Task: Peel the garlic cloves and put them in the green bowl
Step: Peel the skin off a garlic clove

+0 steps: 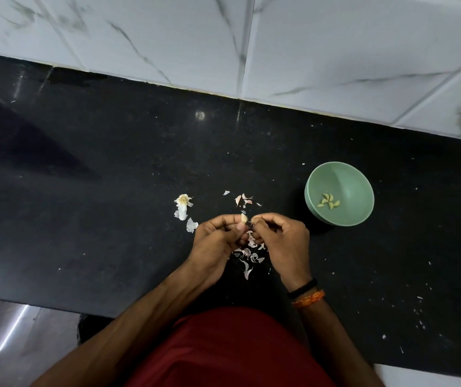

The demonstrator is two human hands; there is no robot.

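While the black counter (112, 191) is littered with papery skins (247, 256), the green bowl (339, 193) off to the right holds a few peeled cloves already. Both hands meet mid-peel: left hand (218, 238) pinches a garlic clove (244, 218), right hand (282, 241) picks at its skin. Next up I'd guess: strip the rest, then drop it in.

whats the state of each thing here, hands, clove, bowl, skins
left hand: pinching the clove
right hand: fingers curled at the clove, picking at its skin
clove: held over the counter, partly peeled
bowl: upright on the counter, several peeled cloves inside
skins: loose, scattered under the hands
garlic stem: on the counter, stripped of cloves
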